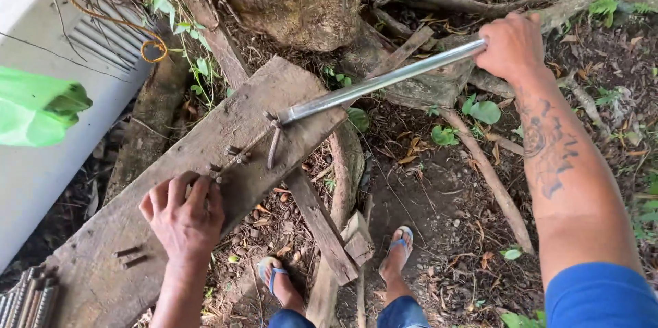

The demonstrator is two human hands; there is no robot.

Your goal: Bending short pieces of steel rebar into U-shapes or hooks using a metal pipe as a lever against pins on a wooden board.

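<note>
- Right hand [510, 43] is clenched around the far end of a metal pipe [380, 81]
- Left hand [184, 213], fingers together, pins a rusty steel rod [245, 150] on the wooden plank [137, 232], between bending pegs [233, 152]

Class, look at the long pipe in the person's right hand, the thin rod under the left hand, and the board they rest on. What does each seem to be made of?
The pipe looks like bare metal, probably steel: smooth, silvery, with a bright sheen. The rod seems to be rusty iron or steel: brown, dull and rough. The board is weathered wood: grey, grainy, unpainted, with cracked edges.
</note>
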